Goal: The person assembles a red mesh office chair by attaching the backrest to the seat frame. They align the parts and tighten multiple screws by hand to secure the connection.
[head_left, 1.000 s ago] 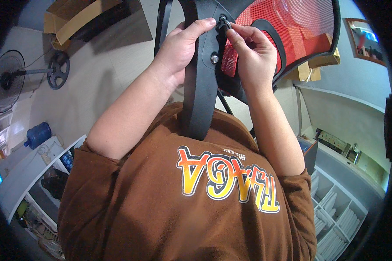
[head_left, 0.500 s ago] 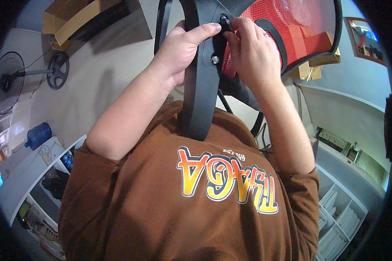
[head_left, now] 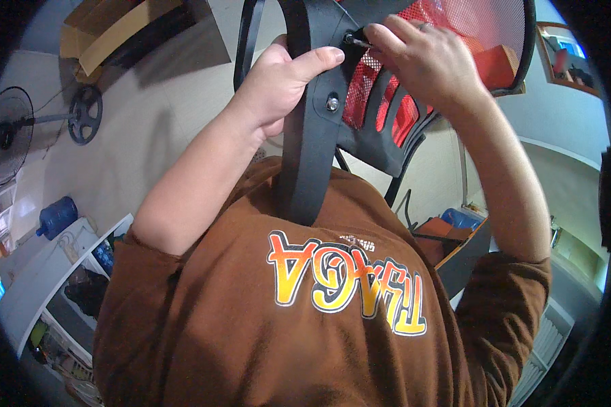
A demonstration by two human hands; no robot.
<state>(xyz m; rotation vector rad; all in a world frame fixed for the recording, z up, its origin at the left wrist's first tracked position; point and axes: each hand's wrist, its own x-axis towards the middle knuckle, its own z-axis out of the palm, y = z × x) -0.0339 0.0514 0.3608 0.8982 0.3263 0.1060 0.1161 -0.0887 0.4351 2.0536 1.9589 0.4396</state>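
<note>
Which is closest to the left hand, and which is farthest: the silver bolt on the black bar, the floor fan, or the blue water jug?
From the left hand:
1. Silver bolt, just right of it on the black bar.
2. Floor fan, far left.
3. Blue water jug, lower left.

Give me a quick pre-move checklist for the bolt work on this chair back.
1. Left hand grips the black support bar: ok.
2. Right hand fingers on the upper bolt: ok.
3. Lower bolt seated in the bar: ok.
4. Upper bolt fully tight: cannot tell.
5. Tool in right hand: cannot tell, fingers hide it.
6. Red mesh back clear of fingers: ok.
</note>
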